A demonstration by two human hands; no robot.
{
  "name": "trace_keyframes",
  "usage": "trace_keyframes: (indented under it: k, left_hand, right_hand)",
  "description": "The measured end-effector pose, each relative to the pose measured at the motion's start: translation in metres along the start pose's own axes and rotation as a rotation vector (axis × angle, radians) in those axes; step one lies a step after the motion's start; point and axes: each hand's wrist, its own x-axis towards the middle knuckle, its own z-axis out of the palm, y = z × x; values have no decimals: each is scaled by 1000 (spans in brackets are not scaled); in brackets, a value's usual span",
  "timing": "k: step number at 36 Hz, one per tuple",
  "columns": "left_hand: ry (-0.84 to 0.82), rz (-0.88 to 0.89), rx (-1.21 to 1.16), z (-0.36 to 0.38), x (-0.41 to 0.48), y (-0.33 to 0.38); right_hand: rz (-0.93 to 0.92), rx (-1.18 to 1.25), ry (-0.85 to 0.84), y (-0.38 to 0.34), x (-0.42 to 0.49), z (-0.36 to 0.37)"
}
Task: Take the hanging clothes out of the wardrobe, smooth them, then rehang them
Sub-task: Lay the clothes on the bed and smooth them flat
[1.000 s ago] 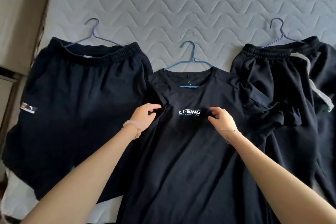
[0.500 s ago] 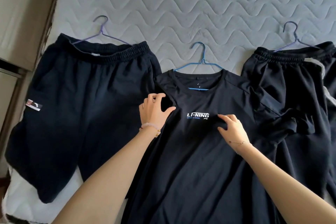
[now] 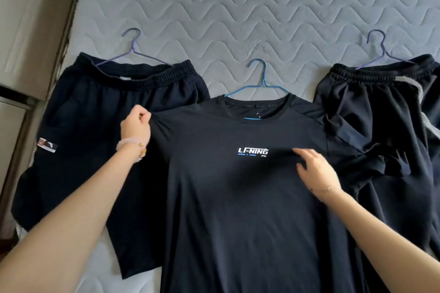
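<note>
Dark shirt [image 3: 238, 197] lies flat: left hand [image 3: 135, 128] pinches its sleeve closed, right hand [image 3: 314, 173] rests open on the chest and should probably stroke outward.

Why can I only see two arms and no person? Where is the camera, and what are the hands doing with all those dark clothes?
The camera sits on the person's head and looks down, so you see only their arms. Three dark garments lie on a grey quilted mattress, each on a hanger. In the middle is a T-shirt on a blue hanger. On the left lie shorts, and on the right another dark garment, rather crumpled. The left hand is closed in a grip on the T-shirt's shoulder, by the sleeve. The right hand rests open on the T-shirt's chest, beside the white lettering. It looks like smoothing.
</note>
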Motion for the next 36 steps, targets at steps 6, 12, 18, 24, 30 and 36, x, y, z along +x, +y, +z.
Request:
trace_keyframes:
  k: [6,12,18,24,30,36]
  left_hand:
    - [-103,-43,116,-1,-2,-23]
    - [-567,-343,-216,9,-2,-18]
    - [-682,-151,246,-13,-2,-25]
    - [-727,-81,-20,-52,-13,-10]
    - [-799,-125,268,-68,-5,-40]
    - [-419,-61,717,-70,-14,-46]
  right_hand:
    - [84,-103,67,36,38,-37]
    - [155,-194,-177,63,59,-45]
    - [207,-216,-253,57,54,-38]
    - [209,-232,-266,58,53,-38]
    - [178,-213,-268,69,53,-40]
    - [195,-161,-243,67,51,-42]
